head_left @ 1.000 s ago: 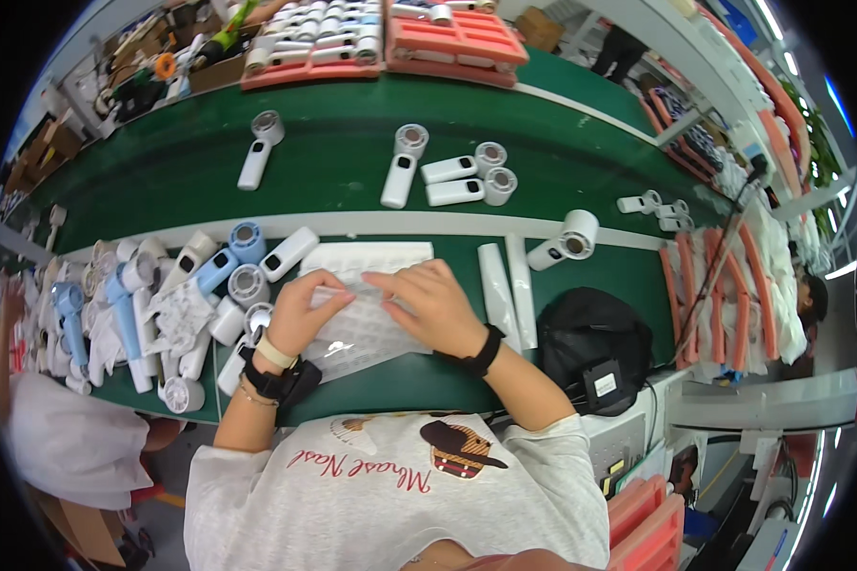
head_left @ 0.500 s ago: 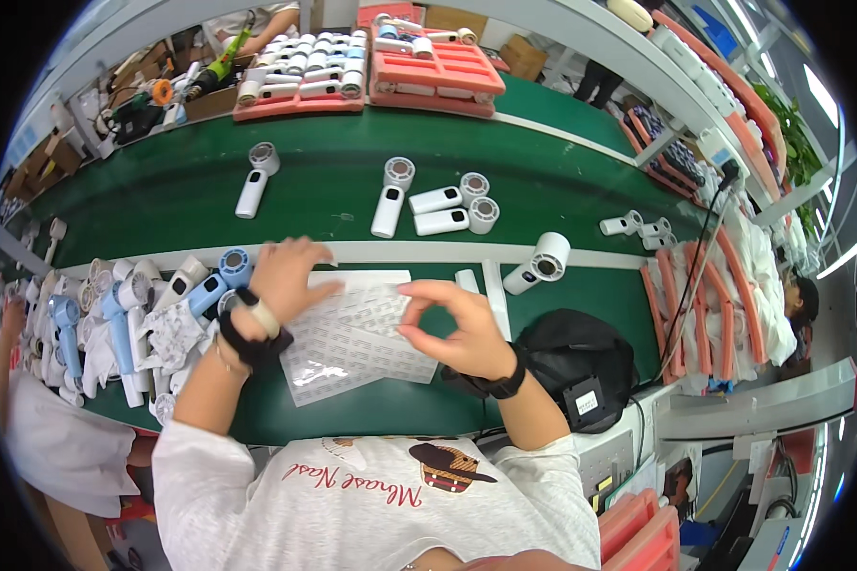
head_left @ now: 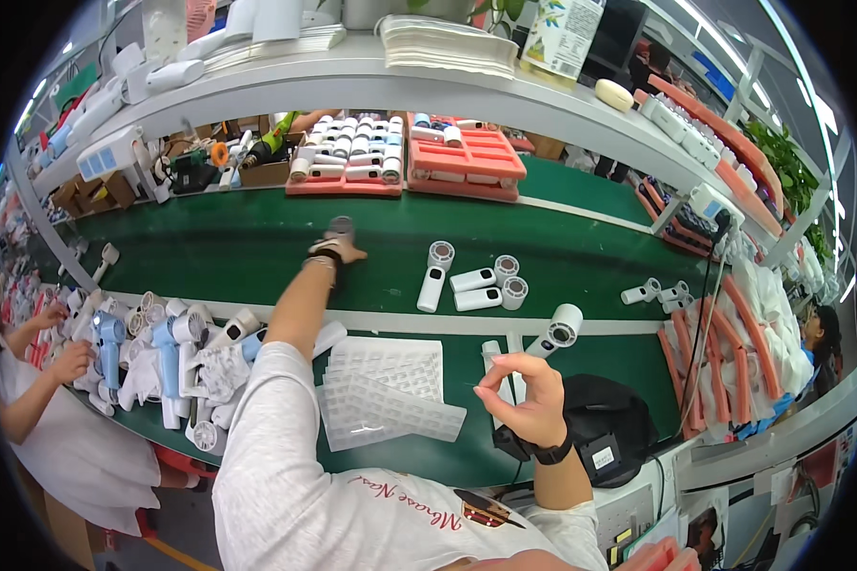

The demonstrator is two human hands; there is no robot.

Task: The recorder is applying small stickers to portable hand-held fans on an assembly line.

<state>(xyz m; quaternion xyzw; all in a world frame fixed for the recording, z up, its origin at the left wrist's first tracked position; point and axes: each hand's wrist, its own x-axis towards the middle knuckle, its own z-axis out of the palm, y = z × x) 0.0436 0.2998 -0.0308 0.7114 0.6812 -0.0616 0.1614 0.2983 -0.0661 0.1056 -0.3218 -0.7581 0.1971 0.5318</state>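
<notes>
The small fans (head_left: 431, 282) look like smooth white plastic with a slight gloss. The belt (head_left: 238, 257) is matt green, rubbery. The sheets (head_left: 390, 395) are clear, shiny, bumpy plastic film. The trays (head_left: 462, 162) are matt red plastic.

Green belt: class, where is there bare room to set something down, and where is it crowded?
Bare green belt lies left of the left hand, below the red trays. Another patch lies between the white fans and small fans. Crowded: the fan pile and the sticker sheets.

Small handheld fan (head_left: 339, 228), grey round head, lying far out on green belt, under left hand (head_left: 336, 251).
</notes>
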